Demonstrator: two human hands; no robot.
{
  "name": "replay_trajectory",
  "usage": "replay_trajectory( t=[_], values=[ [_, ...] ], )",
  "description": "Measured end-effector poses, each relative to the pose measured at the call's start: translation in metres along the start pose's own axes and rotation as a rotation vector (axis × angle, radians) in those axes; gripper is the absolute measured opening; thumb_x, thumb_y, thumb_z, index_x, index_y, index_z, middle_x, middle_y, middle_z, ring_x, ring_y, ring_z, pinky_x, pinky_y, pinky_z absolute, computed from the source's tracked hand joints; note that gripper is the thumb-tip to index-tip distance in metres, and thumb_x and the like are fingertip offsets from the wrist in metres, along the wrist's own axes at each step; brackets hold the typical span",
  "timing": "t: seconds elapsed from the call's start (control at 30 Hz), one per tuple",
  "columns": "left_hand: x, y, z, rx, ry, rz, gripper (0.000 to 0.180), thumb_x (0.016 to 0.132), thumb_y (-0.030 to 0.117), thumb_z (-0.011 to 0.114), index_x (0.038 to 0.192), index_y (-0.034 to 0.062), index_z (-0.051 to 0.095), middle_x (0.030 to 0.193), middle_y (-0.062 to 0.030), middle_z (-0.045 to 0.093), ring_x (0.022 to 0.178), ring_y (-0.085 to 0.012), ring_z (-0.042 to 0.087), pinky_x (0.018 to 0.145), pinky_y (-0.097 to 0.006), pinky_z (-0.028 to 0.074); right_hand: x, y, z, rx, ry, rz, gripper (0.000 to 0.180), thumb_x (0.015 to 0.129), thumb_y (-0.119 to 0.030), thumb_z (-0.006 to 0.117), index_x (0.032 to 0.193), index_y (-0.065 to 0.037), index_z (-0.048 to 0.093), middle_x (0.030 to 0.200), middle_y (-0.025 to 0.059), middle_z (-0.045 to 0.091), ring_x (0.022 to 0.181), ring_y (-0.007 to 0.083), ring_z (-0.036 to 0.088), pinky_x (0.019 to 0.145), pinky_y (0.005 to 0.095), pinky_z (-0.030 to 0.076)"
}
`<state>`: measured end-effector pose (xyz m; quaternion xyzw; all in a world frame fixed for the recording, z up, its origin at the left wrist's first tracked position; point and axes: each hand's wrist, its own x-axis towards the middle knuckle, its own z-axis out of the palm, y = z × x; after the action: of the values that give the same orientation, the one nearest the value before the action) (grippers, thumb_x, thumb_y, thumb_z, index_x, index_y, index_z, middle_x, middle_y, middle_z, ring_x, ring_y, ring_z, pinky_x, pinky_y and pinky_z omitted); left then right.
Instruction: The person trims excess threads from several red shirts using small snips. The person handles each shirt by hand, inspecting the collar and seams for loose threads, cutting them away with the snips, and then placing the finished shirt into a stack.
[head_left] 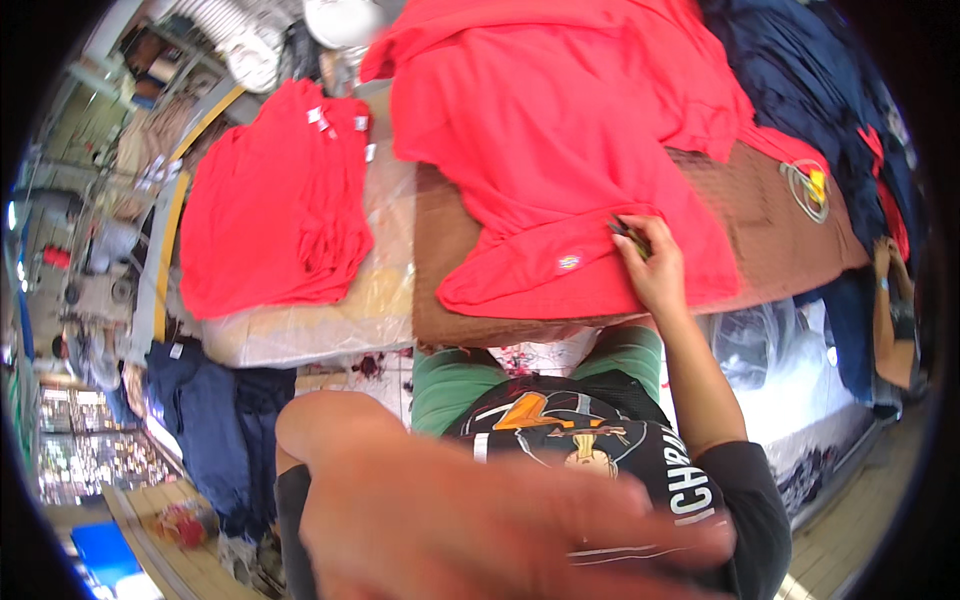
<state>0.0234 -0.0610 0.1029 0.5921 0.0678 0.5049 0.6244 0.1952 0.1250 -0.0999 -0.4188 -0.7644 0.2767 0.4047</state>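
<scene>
The left hand [470,500] was on the near side of the brown cloth [445,265], raised in front of the person's black shirt [530,415]; it was blurred, with its fingers stretched out and a gap between them. The right hand [657,268] was above the front part of the brown cloth, and its fingers were closed around a small dark tool [634,238], of which the exact kind I could not tell.

From left to right, dark blue clothes [205,430] hung at the near left of the brown cloth. A pile of red clothes [275,210] lay to its left, on a table with a plastic cover [385,290]. On the brown cloth itself was spread the red garment [550,150], with a small round badge [568,263] near the front edge, and the right hand touched this garment. A pale coiled cord [803,192] with a yellow piece lay at the right part of the brown cloth. Beyond its right side were more dark blue clothes [800,80].
</scene>
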Motion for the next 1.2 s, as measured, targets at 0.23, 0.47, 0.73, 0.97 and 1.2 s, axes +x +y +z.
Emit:
replay_trajectory(
  t=[0.23, 0.47, 0.73, 0.97, 1.2],
  values=[
    [0.028, -0.038, 0.032, -0.376, -0.207, 0.378, 0.058, 0.097, 0.048, 0.043, 0.112, -0.0041, 0.065, 0.133, -0.0382, 0.035, 0.127, -0.0492, 0.034, 0.104, -0.057, 0.026, -0.002, 0.009, -0.001, 0.025, 0.018, 0.014, 0.025, 0.082, -0.01, 0.071, 0.105, -0.003, 0.064, 0.092, 0.0098, 0.062, 0.086, 0.0205, 0.062, 0.077, 0.0303, 0.05],
    [0.034, -0.067, 0.051, -0.466, -0.163, 0.625, 0.068, 0.097, 0.056, 0.036, 0.108, -0.0036, 0.068, 0.13, -0.0514, 0.027, 0.124, -0.0642, 0.031, 0.102, -0.068, 0.021, -0.001, 0.015, -0.001, 0.097, 0.028, 0.016, 0.025, 0.082, -0.01, 0.072, 0.104, -0.003, 0.064, 0.092, 0.008, 0.061, 0.084, 0.0175, 0.06, 0.077, 0.0285, 0.048],
    [0.051, -0.06, 0.052, -0.335, -0.34, 0.292, 0.042, 0.093, 0.034, 0.05, 0.116, 0.0003, 0.061, 0.123, -0.0305, 0.046, 0.113, -0.0414, 0.047, 0.094, -0.047, 0.037, -0.006, 0.038, -0.003, 0.39, 0.046, 0.182, 0.023, 0.087, -0.012, 0.07, 0.108, -0.006, 0.065, 0.089, -0.0012, 0.062, 0.08, 0.0106, 0.058, 0.074, 0.0253, 0.048],
    [-0.023, -0.131, -0.138, 1.444, 0.489, -0.292, 0.039, 0.091, 0.019, 0.061, 0.126, 0.003, 0.054, 0.123, -0.0118, 0.06, 0.118, -0.0223, 0.054, 0.1, -0.031, 0.039, -0.005, 0.039, -0.072, 0.497, 0.204, 0.209, 0.025, 0.088, -0.008, 0.066, 0.112, -0.003, 0.062, 0.092, -0.0012, 0.06, 0.077, 0.0058, 0.056, 0.061, 0.0215, 0.048],
    [-0.088, -0.088, -0.14, 1.26, 1.064, 0.228, 0.014, 0.087, 0.004, 0.065, 0.1, 0.0039, 0.059, 0.092, -0.0021, 0.056, 0.088, -0.0106, 0.054, 0.081, -0.026, 0.046, 0.01, 0.037, -0.133, 0.456, 0.504, 0.154, 0.028, 0.088, -0.007, 0.066, 0.115, -0.004, 0.06, 0.081, -0.0071, 0.054, 0.06, -0.0011, 0.042, 0.05, 0.015, 0.029]
  ],
)
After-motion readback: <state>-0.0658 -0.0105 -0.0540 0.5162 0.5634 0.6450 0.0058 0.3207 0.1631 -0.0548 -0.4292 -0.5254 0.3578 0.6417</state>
